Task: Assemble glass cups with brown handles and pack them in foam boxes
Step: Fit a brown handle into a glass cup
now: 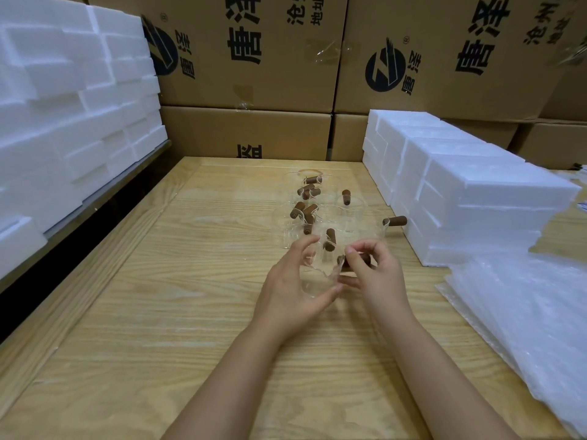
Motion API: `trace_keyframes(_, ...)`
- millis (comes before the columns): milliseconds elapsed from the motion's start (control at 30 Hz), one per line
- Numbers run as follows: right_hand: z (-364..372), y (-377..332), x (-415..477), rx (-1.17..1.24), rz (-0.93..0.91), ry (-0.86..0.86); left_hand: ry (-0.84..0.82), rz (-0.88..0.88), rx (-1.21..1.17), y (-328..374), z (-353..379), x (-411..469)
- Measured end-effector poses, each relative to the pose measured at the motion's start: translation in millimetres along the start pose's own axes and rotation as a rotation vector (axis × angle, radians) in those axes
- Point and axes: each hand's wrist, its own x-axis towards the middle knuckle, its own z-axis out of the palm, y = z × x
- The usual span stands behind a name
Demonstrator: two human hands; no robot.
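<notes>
Head view: the left hand (293, 281) curls fingers and thumb round a clear cup (317, 282), held just above the table (190, 281) between both hands. The right hand (373, 274) pinches a brown handle (346, 260) at the cup's rim.

The glass is smooth and hard to see. If the handle is pushed or twisted off line, the cup could slip from the left hand and knock the finished cups (309, 214) crowded just behind it. Too hard a squeeze could chip the rim. The foam boxes (460, 192) stand near on the right, none of them open.

The cartons (247, 52) behind carry large black characters 唐泽 beside a round logo with an ® mark. Smaller lines begin 沧 and 地址 and are cut off. The lower carton's print is partly hidden.
</notes>
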Motion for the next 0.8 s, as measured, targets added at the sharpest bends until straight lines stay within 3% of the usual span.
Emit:
trace_keyframes(400,-9.8,2.5,2.8,-0.300,0.062,-0.049,-0.077,-0.147,-0.111,-16.9,0.6,5.1)
trace_keyframes(533,-15.8,-9.5,3.8,-0.555,-0.009,-0.014,-0.089,-0.146,-0.044,-14.8,-0.3,4.3)
trace_keyframes(633,-31.6,-32.6,6.3,-0.712,-0.192,0.126,-0.083,-0.182,-0.038,-15.5,-0.9,4.9)
trace_keyframes(800,-88.4,-69.1,11.3,-0.847,-0.461,0.652,-0.075,-0.213,-0.004,-18.7,0.5,5.9)
